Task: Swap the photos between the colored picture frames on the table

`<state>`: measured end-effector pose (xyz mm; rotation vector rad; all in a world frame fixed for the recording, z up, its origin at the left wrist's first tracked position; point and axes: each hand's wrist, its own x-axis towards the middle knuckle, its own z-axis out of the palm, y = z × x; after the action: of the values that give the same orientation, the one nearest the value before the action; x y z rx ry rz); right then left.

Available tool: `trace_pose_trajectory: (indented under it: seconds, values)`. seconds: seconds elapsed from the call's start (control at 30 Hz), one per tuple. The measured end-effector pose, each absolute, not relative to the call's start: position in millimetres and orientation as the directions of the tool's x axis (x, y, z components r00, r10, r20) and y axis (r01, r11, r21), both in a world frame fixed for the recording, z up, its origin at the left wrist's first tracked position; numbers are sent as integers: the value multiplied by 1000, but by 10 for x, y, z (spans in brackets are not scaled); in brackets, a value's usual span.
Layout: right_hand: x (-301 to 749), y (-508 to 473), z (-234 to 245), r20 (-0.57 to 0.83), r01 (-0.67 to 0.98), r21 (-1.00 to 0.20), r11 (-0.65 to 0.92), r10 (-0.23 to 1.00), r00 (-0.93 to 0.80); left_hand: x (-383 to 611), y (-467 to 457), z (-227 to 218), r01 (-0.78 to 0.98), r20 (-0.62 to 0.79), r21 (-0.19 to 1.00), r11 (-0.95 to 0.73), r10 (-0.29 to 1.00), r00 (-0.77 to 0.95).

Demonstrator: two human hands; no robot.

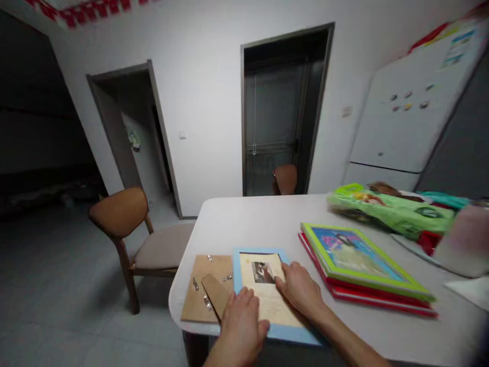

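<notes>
A light blue picture frame [237, 270] lies at the near edge of the table, with a cream printed sheet [280, 311] bearing a small dark picture inside it. My left hand [242, 316] rests on the frame's lower left side, fingers stretched out and thumb apart. Over the sheet's right side lies my right hand [301, 288], its fingers and thumb spread against the paper's edge. Left of the frame is a brown backing board [191, 308] with several metal clips and a brown stand strip [214, 293], partly behind my left hand.
To the right on the white table [244, 219], a green-framed picture [351, 255] lies on red frames [382, 300]. Behind are a green plastic bag [401, 209] and a pinkish object [462, 244]. A wooden chair [118, 211] stands at the left; a fridge [405, 122] is at the back right.
</notes>
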<state>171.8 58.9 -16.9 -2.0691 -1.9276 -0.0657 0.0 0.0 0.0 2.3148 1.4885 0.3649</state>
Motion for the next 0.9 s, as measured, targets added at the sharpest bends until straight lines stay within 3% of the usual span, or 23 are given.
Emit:
trace_pose_trajectory:
  seconds: [0.17,0.3,0.4,0.6,0.8,0.9]
  values:
    - [1730,590,-159,300,973,-229,-33,948,103,-123,-49,79,796,30,461,-392,904,427]
    - [1422,434,-56,349,908,-357,219,933,-88,-660,-53,97,870,-34,412,-271,949,312]
    - [989,268,17,294,825,-407,392,912,-288,-1009,-21,8,924,-33,348,-156,983,179]
    - [377,151,15,231,791,-426,440,898,-375,-1249,40,-279,896,158,389,-216,973,166]
    - [601,122,196,377,620,-581,528,849,-370,-1170,89,-260,853,467,347,-390,860,204]
    - [965,65,264,391,606,-605,516,856,-338,-853,83,-179,826,494,320,-464,826,272]
